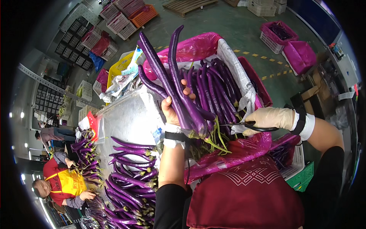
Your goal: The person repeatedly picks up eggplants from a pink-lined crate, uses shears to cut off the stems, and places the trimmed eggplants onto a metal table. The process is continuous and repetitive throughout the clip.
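My bare left hand grips several long purple eggplants, their green stems pointing towards me and to the right. A beige glove covers my right hand, which is closed on the black handles of scissors. The thin metal blades point left, close beside the stems of the held eggplants. Beneath both hands stands a crate lined with pink plastic and printed paper, filled with more eggplants.
Left of the crate, many eggplants lie on a metal table. A yellow crate holds crumpled paper. Across the table, a person in a yellow apron handles eggplants. Behind at right stand a white crate and a pink bag.
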Available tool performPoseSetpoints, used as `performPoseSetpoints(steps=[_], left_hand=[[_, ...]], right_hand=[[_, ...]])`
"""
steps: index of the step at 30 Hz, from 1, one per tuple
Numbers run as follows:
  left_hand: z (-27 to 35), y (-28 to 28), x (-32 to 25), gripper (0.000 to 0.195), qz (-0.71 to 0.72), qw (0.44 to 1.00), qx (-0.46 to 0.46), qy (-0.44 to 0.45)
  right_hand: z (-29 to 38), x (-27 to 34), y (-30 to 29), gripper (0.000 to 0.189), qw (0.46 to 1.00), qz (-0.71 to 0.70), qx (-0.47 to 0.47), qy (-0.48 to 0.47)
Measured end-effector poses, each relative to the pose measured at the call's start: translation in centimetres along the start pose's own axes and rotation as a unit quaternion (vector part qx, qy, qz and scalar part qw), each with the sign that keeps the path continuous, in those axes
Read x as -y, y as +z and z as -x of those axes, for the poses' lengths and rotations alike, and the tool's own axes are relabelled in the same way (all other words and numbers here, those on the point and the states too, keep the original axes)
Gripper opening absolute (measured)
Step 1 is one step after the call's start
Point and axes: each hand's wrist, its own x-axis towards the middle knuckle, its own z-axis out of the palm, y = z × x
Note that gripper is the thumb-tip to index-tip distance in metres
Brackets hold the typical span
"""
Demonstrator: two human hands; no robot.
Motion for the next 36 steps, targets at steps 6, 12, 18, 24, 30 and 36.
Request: performPoseSetpoints(steps=[6, 12, 18, 24, 30, 36], left_hand=[[-0.3, 0.4, 1.1, 0.071, 0.001, 1.0, 0.006, -0.007], [-1.2, -0.5, 0.7, 0.06, -0.22, 0.968, -0.117, 0.007], [-2.5, -0.6, 0.8, 0.035, -0.332, 0.917, -0.213, 0.058], [-3.1, -1.0, 2.0, 0.029, -0.333, 0.906, -0.249, 0.078], [-3.1, -1.4, 3.2, 0.024, -0.377, 0.882, -0.264, 0.101], [-1.9, 0.1, 2.8, 0.046, -0.466, 0.814, -0.285, 0.196]], right_hand=[[-2.4, -0.4, -0.1, 0.053, 0.998, -0.025, 0.02, -0.062], [-3.1, -1.1, 0.4, 0.037, 0.99, 0.114, -0.079, -0.027], [-0.3, -1.5, -0.2, 0.039, 0.985, 0.123, -0.08, -0.095], [-1.8, 0.0, 1.5, 0.04, 0.976, 0.145, -0.085, -0.136], [-4.4, -0.4, 3.6, 0.03, 0.964, 0.183, -0.123, -0.151], [-2.1, -0.7, 3.2, 0.03, 0.981, 0.132, -0.107, -0.094]])
